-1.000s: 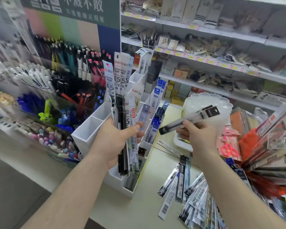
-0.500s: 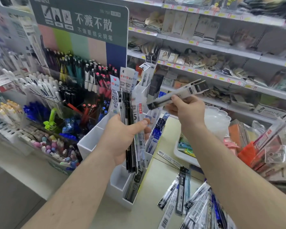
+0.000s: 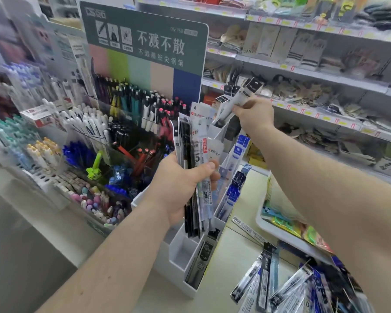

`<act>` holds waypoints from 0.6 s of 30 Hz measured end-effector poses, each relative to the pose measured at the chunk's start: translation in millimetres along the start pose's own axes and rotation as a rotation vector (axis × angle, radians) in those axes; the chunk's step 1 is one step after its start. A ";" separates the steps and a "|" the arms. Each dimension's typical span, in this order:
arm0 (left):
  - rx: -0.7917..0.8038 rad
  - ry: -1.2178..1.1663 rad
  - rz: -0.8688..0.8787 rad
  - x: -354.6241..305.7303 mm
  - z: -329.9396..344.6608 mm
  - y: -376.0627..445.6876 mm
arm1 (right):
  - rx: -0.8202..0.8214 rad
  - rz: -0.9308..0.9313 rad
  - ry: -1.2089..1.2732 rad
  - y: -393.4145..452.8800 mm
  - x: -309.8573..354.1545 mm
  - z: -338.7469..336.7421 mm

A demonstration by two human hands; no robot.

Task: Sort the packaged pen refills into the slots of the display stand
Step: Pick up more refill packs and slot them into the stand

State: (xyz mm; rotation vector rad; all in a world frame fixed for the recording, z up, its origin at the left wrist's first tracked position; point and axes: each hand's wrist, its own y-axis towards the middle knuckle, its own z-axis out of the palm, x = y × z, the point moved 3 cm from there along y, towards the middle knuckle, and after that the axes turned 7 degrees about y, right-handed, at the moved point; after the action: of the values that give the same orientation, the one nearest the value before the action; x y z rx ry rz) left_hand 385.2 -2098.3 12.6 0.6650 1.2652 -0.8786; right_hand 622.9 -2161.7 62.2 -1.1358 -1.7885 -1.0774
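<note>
Open front slots of the white display stand (image 3: 181, 256) are left free near the desk (image 3: 233, 256) edge, while its upper slots are crowded by upright refill packs (image 3: 235, 152). The way to the stand's middle is blocked by a fanned bundle of refills (image 3: 194, 177) held in the left hand (image 3: 178, 184). The top slot is occupied by the right hand (image 3: 253, 111). To the right, the desk is cluttered by loose packets (image 3: 280, 288) and a white tray (image 3: 278, 231).

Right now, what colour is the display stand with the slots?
White, seen best in the head view: the display stand.
</note>
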 end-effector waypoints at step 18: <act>0.066 -0.064 -0.053 10.5 17.9 -3.0 | 0.175 0.134 -0.438 24.9 -0.2 38.3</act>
State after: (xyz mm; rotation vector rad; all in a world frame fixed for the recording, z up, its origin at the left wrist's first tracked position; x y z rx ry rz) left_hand 392.7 -2116.7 6.0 0.6529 1.2048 -0.9810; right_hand 640.5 -2120.3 54.3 -1.4369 -2.0552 -0.6085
